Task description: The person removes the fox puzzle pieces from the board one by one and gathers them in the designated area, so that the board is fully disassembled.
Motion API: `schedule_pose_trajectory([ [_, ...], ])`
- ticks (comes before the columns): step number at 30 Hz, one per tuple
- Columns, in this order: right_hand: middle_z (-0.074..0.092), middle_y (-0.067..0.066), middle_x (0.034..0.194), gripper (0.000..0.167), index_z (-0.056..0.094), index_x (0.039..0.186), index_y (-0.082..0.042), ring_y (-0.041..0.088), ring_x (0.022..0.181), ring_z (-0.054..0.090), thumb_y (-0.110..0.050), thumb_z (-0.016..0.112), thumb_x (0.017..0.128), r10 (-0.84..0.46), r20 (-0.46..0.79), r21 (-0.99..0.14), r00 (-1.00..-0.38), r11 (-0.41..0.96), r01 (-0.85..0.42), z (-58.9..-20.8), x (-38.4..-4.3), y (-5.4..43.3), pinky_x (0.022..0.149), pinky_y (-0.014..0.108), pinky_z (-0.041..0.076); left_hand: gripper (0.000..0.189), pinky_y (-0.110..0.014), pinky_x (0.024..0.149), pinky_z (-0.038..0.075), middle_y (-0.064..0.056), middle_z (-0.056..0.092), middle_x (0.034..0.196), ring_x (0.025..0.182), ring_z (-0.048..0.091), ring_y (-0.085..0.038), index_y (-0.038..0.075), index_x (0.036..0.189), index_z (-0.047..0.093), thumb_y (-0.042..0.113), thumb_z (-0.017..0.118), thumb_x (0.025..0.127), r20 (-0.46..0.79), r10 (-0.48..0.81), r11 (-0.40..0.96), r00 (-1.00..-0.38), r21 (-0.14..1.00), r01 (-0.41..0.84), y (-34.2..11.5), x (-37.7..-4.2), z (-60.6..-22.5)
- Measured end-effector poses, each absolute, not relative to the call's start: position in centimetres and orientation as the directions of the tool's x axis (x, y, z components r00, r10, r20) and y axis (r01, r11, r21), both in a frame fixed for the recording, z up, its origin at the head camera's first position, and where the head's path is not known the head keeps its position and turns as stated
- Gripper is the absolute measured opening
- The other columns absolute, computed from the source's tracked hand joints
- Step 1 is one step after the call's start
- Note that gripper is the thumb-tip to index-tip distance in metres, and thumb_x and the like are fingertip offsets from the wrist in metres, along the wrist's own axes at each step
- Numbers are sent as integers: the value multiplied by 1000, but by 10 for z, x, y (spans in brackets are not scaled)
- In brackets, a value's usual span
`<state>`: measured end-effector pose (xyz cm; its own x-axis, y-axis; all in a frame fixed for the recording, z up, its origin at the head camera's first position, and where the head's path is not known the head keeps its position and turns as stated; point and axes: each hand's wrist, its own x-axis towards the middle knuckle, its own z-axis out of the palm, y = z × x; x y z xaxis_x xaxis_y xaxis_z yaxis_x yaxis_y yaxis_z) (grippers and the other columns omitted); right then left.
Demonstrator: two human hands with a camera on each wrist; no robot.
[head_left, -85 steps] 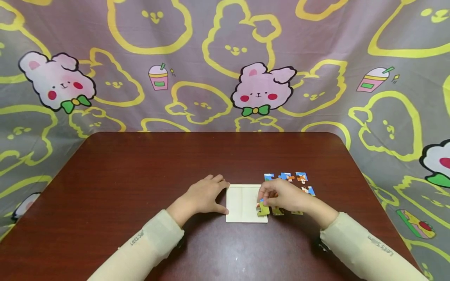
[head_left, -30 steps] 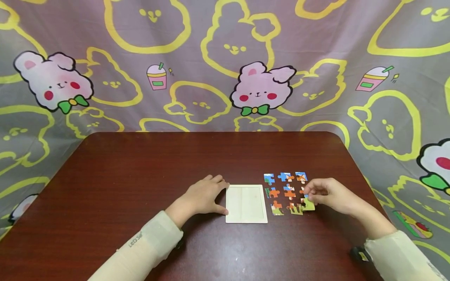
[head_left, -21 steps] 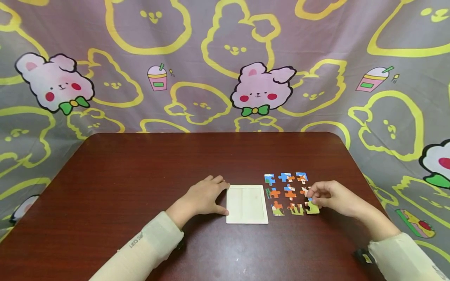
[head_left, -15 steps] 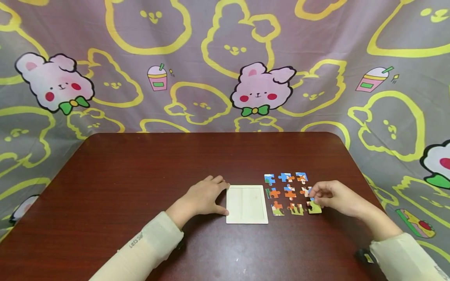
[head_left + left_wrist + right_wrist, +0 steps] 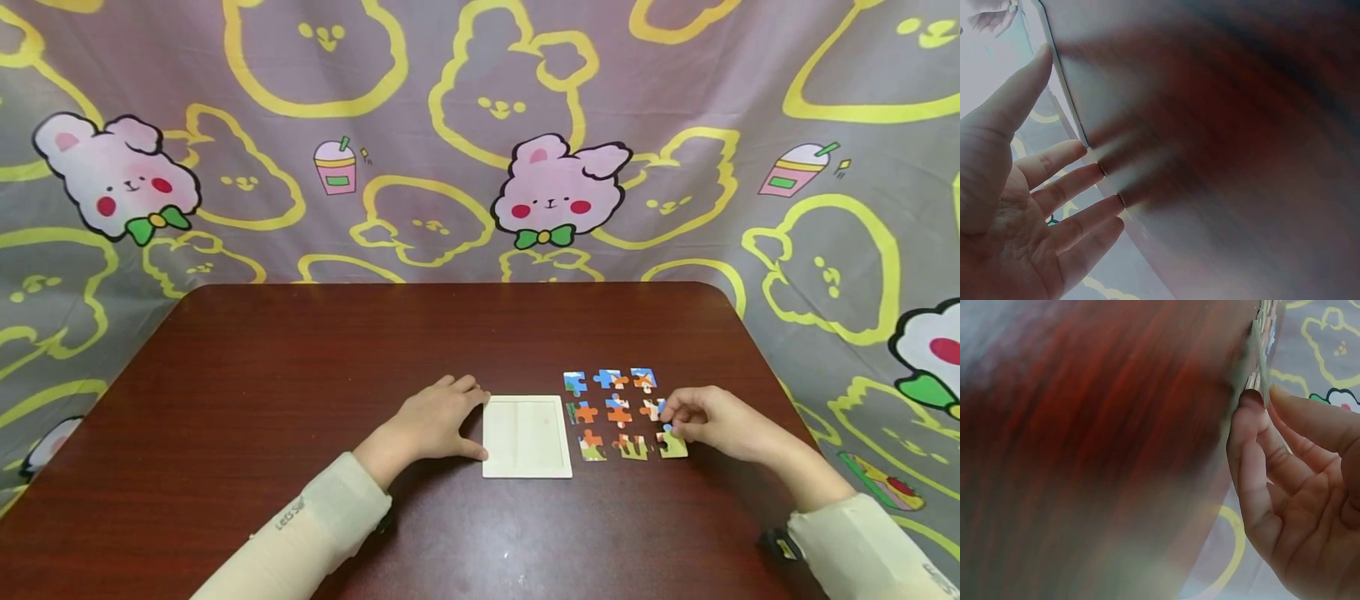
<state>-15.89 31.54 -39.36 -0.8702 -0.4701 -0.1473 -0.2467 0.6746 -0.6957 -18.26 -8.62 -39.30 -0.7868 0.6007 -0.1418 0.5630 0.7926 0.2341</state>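
Observation:
My right hand (image 5: 716,423) pinches a green puzzle piece (image 5: 674,445) with a blue tip between thumb and index finger. In the right wrist view this puzzle piece (image 5: 1260,359) shows nearly edge-on, tilted up from the tabletop. It sits at the near right corner of several spaced-out jigsaw pieces (image 5: 618,412) with blue, orange and green artwork. Left of them lies a pale square puzzle tray (image 5: 536,435) with a raised rim. My left hand (image 5: 435,421) touches the tray's left side, thumb at the near corner and extended fingers at the far one.
A dark red-brown wooden table (image 5: 337,350) holds everything, its far corners rounded. Behind and beside it hangs a grey curtain (image 5: 420,125) with yellow outlines and cartoon rabbits. A black wrist device (image 5: 780,545) shows at the right sleeve.
My right hand has carried the green piece from over the tray's right edge to the near right corner of the pieces, lately edging slightly right. My left hand stays at the tray.

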Motion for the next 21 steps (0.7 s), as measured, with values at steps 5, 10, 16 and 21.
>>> schedule_pose_trajectory([
  [5, 67, -1, 83, 9, 66, 96, -3, -1, 72, 57, 1, 67, 89, -465, -145, -660, -873, 703, -265, -393, -160, 316, 61, 22, 47, 77, -43, 96, 52, -3, 57, 135, 122, 54, -27, 15, 136, 59, 52, 83, 74, -144, 598, 795, -789, 230, 561, -86, -183, -393],
  [10, 66, -2, 83, 9, 66, 96, -5, -1, 70, 56, -2, 70, 88, -437, -143, -603, -888, 750, -272, -391, -162, 318, 62, 23, 48, 77, -44, 97, 51, -3, 57, 136, 124, 53, -27, 15, 138, 58, 53, 82, 75, -143, 592, 799, -794, 232, 554, -85, -183, -393],
  [16, 66, -4, 82, 9, 67, 95, -7, -2, 70, 55, -6, 72, 88, -419, -104, -568, -902, 770, -292, -388, -164, 317, 61, 23, 47, 79, -44, 97, 51, -3, 55, 140, 127, 51, -27, 15, 140, 56, 54, 80, 76, -158, 591, 802, -791, 225, 553, -86, -184, -393],
  [21, 66, -5, 84, 8, 68, 95, -10, 0, 73, 55, -8, 72, 89, -375, -57, -544, -925, 789, -286, -383, -166, 313, 62, 24, 47, 79, -44, 98, 51, -4, 53, 144, 130, 51, -27, 16, 144, 53, 53, 78, 79, -175, 595, 800, -784, 217, 559, -88, -183, -395],
])
